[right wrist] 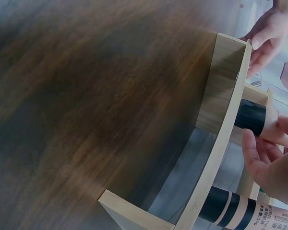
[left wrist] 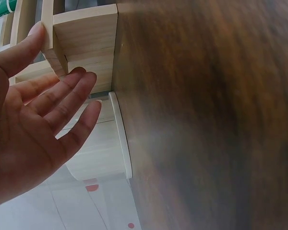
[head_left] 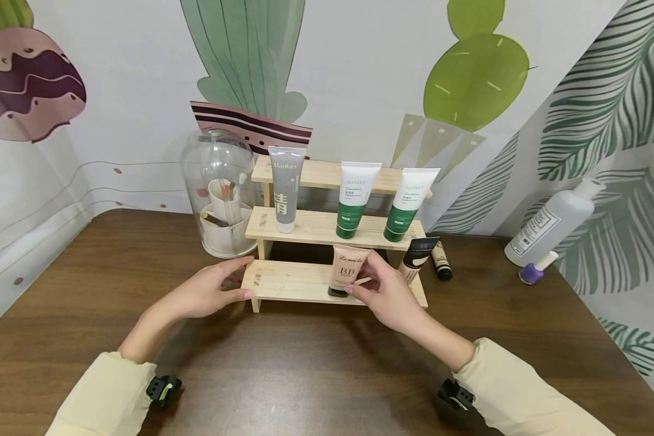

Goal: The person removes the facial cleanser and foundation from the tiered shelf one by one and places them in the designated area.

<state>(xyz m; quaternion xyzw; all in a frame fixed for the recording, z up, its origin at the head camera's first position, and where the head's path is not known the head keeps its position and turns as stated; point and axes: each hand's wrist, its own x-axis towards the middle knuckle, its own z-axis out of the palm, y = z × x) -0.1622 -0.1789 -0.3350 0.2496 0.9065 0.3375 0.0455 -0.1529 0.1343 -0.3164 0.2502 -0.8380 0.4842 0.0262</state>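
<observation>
In the head view my right hand pinches a pink BB cream tube between thumb and fingers. The tube stands cap down on the lowest step of a wooden tiered rack; its black cap rests on the board in the right wrist view. My left hand is at the left end of that step, fingers loosely extended, with the thumb at the front corner. Right of the BB cream, partly behind my right hand, a black-and-beige concealer tube leans on the same step.
A grey tube and two white-and-green tubes stand on the middle step. Behind the rack's left end is a clear dome over brushes. To the right are a small beige tube, a clear bottle and purple nail polish.
</observation>
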